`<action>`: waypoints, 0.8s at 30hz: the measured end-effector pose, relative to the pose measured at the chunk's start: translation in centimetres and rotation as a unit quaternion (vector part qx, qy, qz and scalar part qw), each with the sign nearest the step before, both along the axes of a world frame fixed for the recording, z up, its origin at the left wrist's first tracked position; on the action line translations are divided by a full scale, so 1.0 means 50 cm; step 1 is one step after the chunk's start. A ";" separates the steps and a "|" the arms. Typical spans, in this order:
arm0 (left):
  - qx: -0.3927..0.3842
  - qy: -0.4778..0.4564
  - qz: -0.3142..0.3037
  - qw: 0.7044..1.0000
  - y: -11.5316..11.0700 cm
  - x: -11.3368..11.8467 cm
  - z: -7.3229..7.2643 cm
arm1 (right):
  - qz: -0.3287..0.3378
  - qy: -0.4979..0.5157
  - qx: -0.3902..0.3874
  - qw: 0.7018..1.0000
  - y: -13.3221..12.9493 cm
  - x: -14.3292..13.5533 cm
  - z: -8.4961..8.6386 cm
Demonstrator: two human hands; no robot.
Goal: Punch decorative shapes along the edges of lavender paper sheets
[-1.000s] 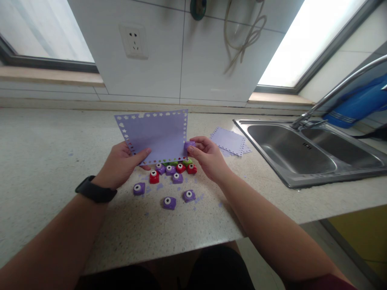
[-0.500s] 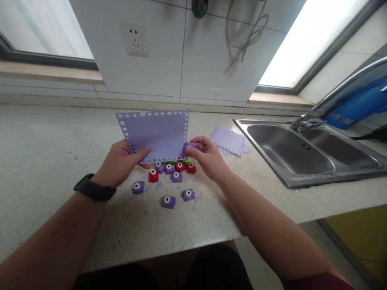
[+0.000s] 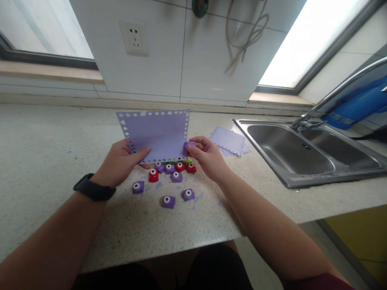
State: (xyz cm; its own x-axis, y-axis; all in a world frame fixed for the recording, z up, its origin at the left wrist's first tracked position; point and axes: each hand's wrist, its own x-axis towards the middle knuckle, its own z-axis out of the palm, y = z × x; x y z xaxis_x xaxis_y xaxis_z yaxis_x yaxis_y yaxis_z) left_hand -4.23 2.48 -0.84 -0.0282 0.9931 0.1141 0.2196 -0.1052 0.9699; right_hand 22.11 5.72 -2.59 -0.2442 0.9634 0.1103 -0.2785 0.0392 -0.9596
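A pale speckled stone counter (image 3: 54,157) ran beneath a white tiled wall (image 3: 157,72), with a window at far left and another at far right. A double-bowl stainless steel sink (image 3: 290,149) was set into its right side.

From where I stood, the left hand (image 3: 125,163), below a black wristband (image 3: 94,187), pinched a rectangular lilac paper sheet (image 3: 157,135) by its lower left corner, thumb on the near face. The sheet was tilted up over the counter, shapes cut along its edges. The right hand (image 3: 207,155) pinched a small purple plastic punch (image 3: 189,144) at the sheet's right edge, near the lower corner.

Nearer lay more purple punches (image 3: 168,201) and red punches (image 3: 153,175), among lilac paper scraps (image 3: 198,197). The sheet's lower edge partly hid some green pieces (image 3: 188,161). Other lilac sheets (image 3: 228,141) overlapped between the right hand and the sink.
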 end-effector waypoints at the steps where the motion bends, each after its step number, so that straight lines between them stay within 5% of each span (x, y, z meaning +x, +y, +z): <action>1: -0.001 0.002 0.002 1.000 0.000 0.000 0.001 | 0.001 0.001 0.001 1.000 0.000 0.000 0.000; 24: 0.002 0.000 0.010 1.000 -0.003 0.006 0.009 | -0.007 -0.013 -0.008 1.000 0.001 0.001 0.000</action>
State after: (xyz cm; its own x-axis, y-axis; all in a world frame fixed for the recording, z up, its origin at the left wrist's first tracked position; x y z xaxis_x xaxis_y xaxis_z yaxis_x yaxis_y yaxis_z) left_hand -3.92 2.33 -0.41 -0.0474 0.9920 0.1172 0.2224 -0.1039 0.9694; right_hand 22.17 5.77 -2.57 -0.2333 0.9684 0.0875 -0.2521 0.0266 -0.9673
